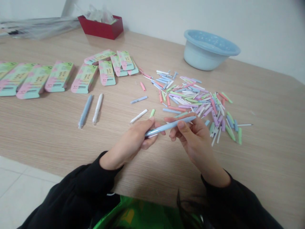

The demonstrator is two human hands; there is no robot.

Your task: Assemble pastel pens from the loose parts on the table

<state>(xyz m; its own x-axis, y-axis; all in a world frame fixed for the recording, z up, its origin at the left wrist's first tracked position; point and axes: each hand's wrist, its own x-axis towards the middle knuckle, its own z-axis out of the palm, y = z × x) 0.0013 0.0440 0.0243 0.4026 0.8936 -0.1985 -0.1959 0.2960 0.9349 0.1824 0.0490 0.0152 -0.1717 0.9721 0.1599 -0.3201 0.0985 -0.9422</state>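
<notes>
A light blue pen is held slantwise in front of me, between both hands. My left hand is closed round its lower left end, and a thin pale strip shows under the pen there. The fingers of my right hand pinch the upper right end. Beyond the hands lies a heap of pen parts, with caps, barrels and thin refills in pink, green, purple, blue and white. A white barrel and a small green cap rest just past my left hand.
Two pens, one blue and one white, lie side by side at left. Several pastel boxes stretch across the left and middle. Behind stand a red box with clear plastic and a blue basin. Long plastic-wrapped items lie far left.
</notes>
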